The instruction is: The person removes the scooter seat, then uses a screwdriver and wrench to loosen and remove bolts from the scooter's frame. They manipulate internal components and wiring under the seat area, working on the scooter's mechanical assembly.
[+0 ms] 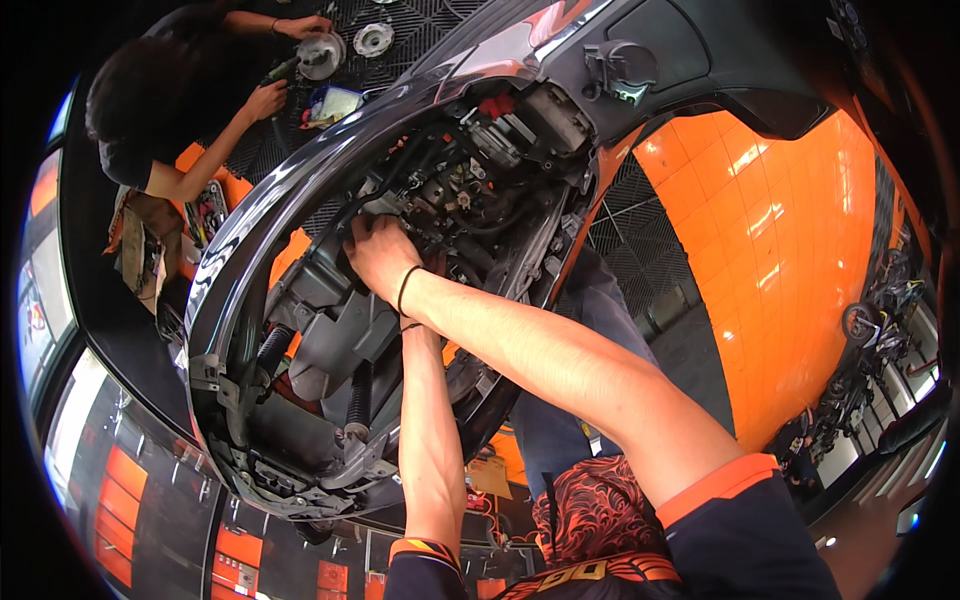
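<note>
Motorbike repair workshop. Scooter point(335, 345) with some covers off, engine point(455, 188) bare. Upper left of scooter: co-worker point(150, 95) bent over round metal part point(320, 57); loose disc-shaped part point(373, 40) on black grid floor point(425, 18). Right of scooter: glossy orange floor tiles point(770, 240); farther right, row of motorbikes point(868, 330). Lower left of scooter: orange panels point(122, 490).

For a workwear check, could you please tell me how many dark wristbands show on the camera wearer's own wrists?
2: one wristband around the right wrist, another wristband around the left wrist. Any others may be hidden where the wrists cross.
</note>
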A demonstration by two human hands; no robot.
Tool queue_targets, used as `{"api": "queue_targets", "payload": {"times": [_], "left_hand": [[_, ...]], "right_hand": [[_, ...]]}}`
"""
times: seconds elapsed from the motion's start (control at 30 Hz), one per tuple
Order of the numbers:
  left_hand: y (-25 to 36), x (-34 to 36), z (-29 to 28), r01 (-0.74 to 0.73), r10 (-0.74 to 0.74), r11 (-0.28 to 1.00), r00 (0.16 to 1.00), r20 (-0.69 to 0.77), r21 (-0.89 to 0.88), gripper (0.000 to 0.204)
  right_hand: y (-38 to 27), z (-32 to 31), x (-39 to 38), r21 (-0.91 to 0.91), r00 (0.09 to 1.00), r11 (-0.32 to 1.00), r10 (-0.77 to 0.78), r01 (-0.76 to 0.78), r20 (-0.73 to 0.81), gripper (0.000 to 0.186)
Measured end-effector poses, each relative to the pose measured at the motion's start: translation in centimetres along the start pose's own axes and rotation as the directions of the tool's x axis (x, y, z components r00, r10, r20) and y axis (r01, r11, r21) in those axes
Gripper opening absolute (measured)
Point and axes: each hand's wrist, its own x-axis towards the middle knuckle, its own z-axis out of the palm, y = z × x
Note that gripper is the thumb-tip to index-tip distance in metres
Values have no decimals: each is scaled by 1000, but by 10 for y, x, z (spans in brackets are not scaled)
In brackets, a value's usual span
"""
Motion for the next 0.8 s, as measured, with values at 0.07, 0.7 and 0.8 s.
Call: {"api": "queue_targets", "payload": {"times": [0.07, 0.7, 0.8], "left_hand": [[0, 0, 3, -5, 5, 1000, 1000, 6, -10, 39], [-37, -41, 91, -281, 254, 946, 953, -168, -164, 50], [-29, -36, 81, -240, 179, 925, 959, -219, -294, 40]], "right_hand": [[-2, -10, 8, 139, 966, 973, 151, -182, 209, 30], [45, -37, 29, -86, 928, 985, -112, 151, 356, 34], [52, -28, 32, 70, 847, 914, -396, 399, 355, 39]]}}
